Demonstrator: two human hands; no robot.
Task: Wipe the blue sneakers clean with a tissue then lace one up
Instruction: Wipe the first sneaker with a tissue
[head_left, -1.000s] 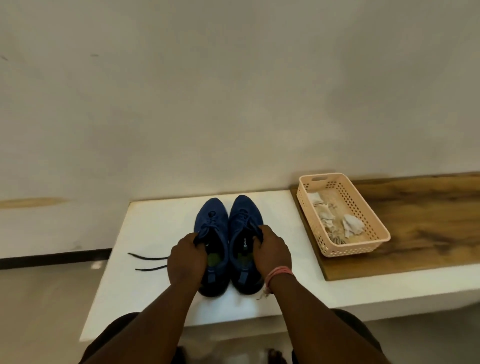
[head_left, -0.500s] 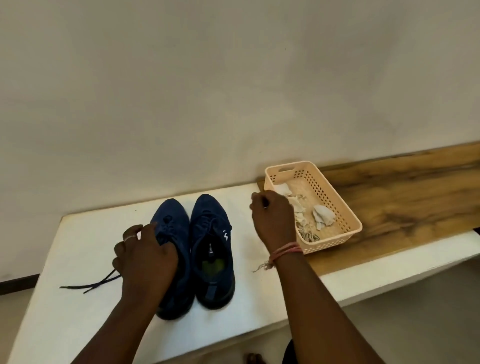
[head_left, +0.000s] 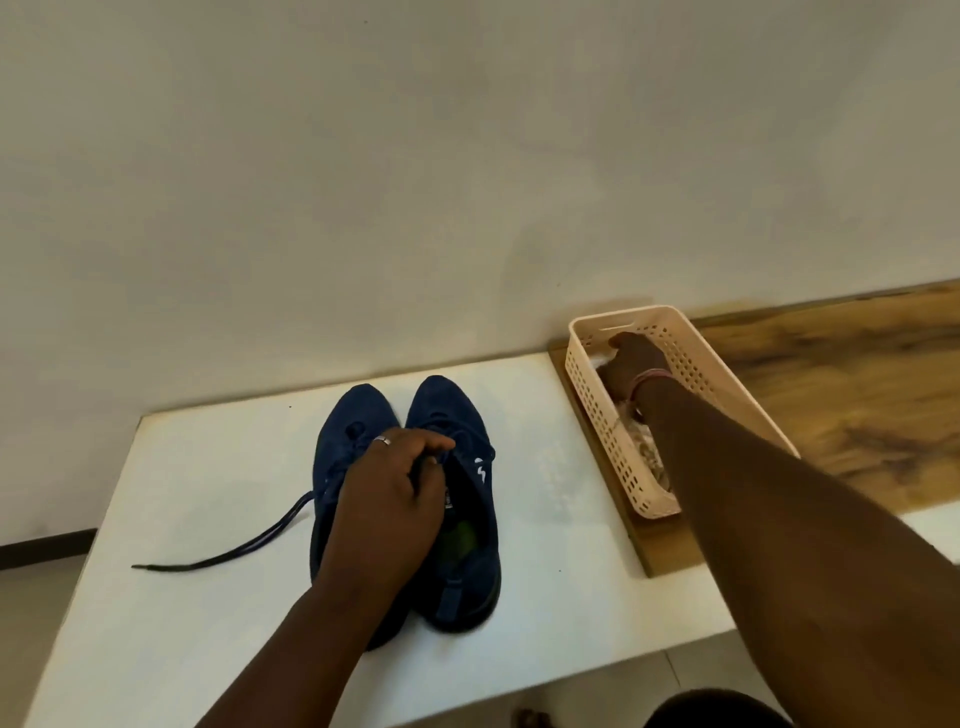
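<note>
Centre-low on the white counter (head_left: 218, 467) sat the blue sneakers (head_left: 447, 499), side by side and touching, toes toward the wall (head_left: 415, 182) at top of frame. L shoe was mostly hidden under the left hand (head_left: 392, 499), only its toe and outer side showing; R shoe showed its open mouth w/ a greenish insole and a small white mark on its side. Left hand lay over the sneakers' tongues, fingers curled down at the lace area, apparently gripping the shoe's upper; a ring showed on one finger. One dark lace (head_left: 234, 551) trailed loose from the L shoe across the counter toward lower left of frame, its tip lying flat.

Right of centre, a peach perforated basket (head_left: 691, 364) stood on a wooden board (head_left: 857, 395), just beside the counter's white part. Right hand (head_left: 631, 358) reached down inside the basket at its far end, wrist w/ a pinkish thread band. Fingers were blurred and partly hidden by the basket wall, so can't tell whether they held anything. Crumpled white tissue (head_left: 644, 441) lay in the basket nearer the camera, partly hidden by the forearm.
</note>
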